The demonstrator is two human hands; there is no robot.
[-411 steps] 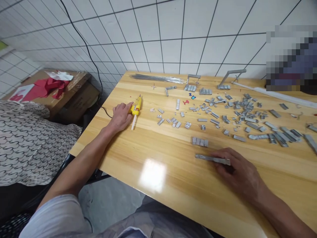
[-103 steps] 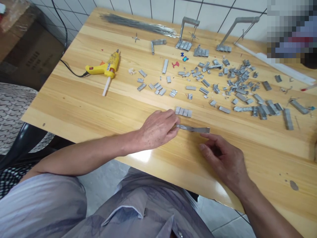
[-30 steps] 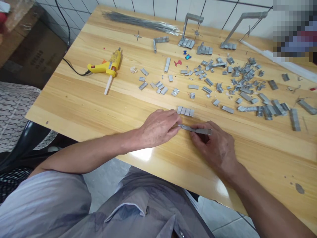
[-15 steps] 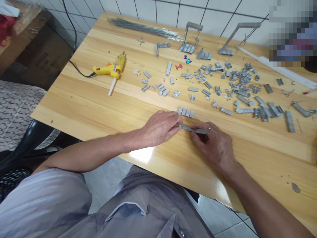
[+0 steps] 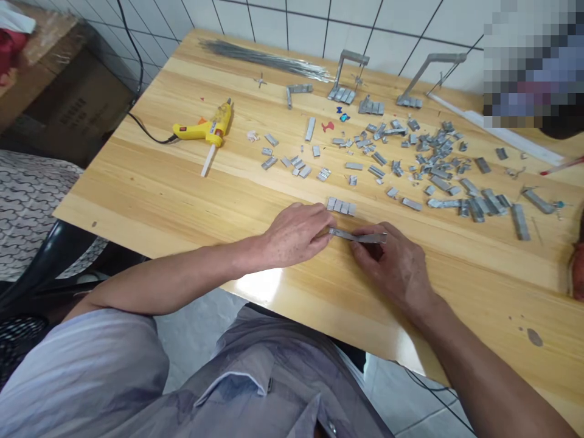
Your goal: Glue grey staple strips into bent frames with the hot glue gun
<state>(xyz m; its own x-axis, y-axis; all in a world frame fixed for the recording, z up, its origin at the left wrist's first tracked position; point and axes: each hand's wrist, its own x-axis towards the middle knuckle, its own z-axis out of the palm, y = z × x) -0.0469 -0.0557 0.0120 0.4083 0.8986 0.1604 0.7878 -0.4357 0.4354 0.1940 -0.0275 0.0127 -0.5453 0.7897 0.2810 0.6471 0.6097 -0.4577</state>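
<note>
My left hand [image 5: 301,234] lies over the table with its fingers pinched at the left end of a thin grey metal strip [image 5: 344,235]. From the other side, my right hand [image 5: 401,258] grips the strip's right part between thumb and fingers. The strip looks slightly bent near its middle, and its left tip is hidden by my fingers. Just beyond my left fingertips sits a short row of grey metal pieces [image 5: 341,206], side by side on the wood.
A yellow glue gun [image 5: 212,129] with a white stick lies left. Loose grey metal pieces [image 5: 440,146] are scattered at right. Behind stand two bent metal frames [image 5: 340,70] and a bundle of thin wires [image 5: 269,58]. Another person is partly visible at upper right.
Both hands keep hold of the strip and have barely moved. The view has shifted slightly, and a dark red object now shows at the right edge.
</note>
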